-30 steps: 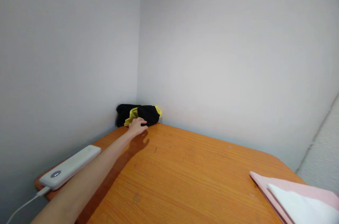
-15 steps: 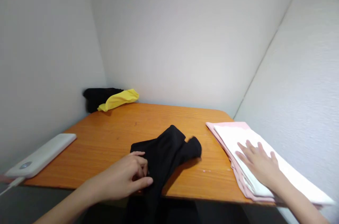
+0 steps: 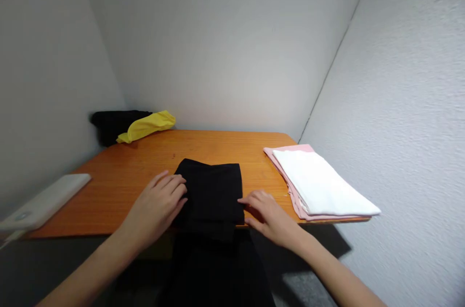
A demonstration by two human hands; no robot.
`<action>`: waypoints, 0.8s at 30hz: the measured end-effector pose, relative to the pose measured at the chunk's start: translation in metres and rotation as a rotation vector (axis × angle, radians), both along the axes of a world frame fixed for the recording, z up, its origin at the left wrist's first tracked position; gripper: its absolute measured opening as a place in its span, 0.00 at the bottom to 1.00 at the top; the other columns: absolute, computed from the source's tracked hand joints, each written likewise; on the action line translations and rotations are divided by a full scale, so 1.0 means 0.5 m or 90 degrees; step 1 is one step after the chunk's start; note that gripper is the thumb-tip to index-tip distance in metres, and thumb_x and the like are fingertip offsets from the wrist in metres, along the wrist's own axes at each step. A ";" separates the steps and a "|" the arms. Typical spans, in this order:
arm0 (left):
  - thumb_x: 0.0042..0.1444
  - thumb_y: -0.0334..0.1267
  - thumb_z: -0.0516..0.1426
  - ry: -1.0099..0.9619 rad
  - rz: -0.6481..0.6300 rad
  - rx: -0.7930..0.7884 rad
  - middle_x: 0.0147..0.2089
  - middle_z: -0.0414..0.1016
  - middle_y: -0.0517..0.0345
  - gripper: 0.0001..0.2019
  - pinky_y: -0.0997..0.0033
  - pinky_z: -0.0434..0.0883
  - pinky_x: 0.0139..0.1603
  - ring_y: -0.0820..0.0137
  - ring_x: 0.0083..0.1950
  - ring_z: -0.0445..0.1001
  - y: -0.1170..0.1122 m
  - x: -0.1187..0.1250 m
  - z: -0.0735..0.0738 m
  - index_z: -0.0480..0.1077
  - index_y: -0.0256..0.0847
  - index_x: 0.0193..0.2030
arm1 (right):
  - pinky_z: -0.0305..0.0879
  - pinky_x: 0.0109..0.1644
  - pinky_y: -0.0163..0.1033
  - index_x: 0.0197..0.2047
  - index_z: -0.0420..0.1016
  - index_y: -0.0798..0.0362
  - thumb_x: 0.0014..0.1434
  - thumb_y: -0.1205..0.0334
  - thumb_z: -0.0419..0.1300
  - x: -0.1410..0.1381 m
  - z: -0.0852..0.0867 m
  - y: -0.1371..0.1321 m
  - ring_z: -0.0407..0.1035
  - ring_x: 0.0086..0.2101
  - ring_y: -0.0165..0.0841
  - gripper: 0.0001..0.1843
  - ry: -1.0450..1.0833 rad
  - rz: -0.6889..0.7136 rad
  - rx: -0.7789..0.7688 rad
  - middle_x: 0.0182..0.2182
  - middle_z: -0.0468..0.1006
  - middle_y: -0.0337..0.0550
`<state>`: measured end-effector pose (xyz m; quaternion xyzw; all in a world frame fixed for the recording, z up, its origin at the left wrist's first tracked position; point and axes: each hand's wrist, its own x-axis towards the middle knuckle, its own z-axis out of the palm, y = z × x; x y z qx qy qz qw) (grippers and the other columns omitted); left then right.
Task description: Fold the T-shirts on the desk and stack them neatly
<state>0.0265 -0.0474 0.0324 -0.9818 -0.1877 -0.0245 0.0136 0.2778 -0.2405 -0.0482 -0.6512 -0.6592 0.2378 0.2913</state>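
Lightly, the left hand (image 3: 156,205) and right hand (image 3: 267,212) rest open-fingered against opposite sides of a folded black garment (image 3: 210,193) on the orange worktop (image 3: 119,200); past the near edge it blends into dark fabric (image 3: 214,273), its end hard to make out.

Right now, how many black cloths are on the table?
2: one folded cloth between the left hand and right hand, hanging over the edge; one bunched cloth far left beside a yellow cloth. Others may be hidden.
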 end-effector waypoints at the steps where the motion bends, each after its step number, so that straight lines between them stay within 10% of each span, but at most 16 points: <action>1: 0.64 0.38 0.51 -0.011 -0.022 -0.022 0.48 0.75 0.50 0.08 0.53 0.65 0.56 0.60 0.50 0.72 -0.031 0.010 0.002 0.71 0.42 0.40 | 0.64 0.51 0.48 0.51 0.71 0.48 0.63 0.64 0.57 -0.006 0.001 0.009 0.65 0.45 0.39 0.13 -0.005 -0.004 0.005 0.43 0.73 0.45; 7: 0.62 0.43 0.56 -0.003 -0.158 -0.090 0.43 0.74 0.51 0.08 0.59 0.65 0.42 0.59 0.43 0.71 -0.177 0.043 -0.043 0.69 0.41 0.40 | 0.62 0.44 0.42 0.35 0.68 0.52 0.64 0.67 0.52 -0.028 0.010 0.074 0.66 0.35 0.33 0.06 0.082 0.006 0.002 0.31 0.72 0.40; 12: 0.67 0.37 0.48 -0.149 0.056 -0.311 0.41 0.74 0.56 0.07 0.63 0.66 0.44 0.65 0.42 0.72 -0.160 0.012 -0.050 0.65 0.43 0.39 | 0.63 0.39 0.38 0.45 0.61 0.50 0.66 0.60 0.52 -0.039 0.036 0.079 0.68 0.32 0.31 0.05 0.352 -0.041 0.014 0.32 0.73 0.37; 17: 0.68 0.41 0.48 -0.328 0.245 -0.558 0.39 0.73 0.59 0.07 0.69 0.69 0.43 0.69 0.42 0.73 -0.129 -0.004 -0.027 0.63 0.45 0.39 | 0.59 0.50 0.45 0.44 0.69 0.49 0.57 0.55 0.65 -0.078 0.065 0.076 0.63 0.45 0.38 0.14 0.141 0.095 0.092 0.42 0.72 0.43; 24: 0.64 0.37 0.52 -0.589 0.288 -0.284 0.33 0.65 0.60 0.08 0.67 0.67 0.39 0.68 0.36 0.68 -0.161 -0.037 0.020 0.61 0.46 0.32 | 0.63 0.40 0.38 0.34 0.68 0.51 0.66 0.52 0.54 -0.145 0.121 0.098 0.66 0.35 0.32 0.13 0.474 -0.062 0.050 0.31 0.71 0.39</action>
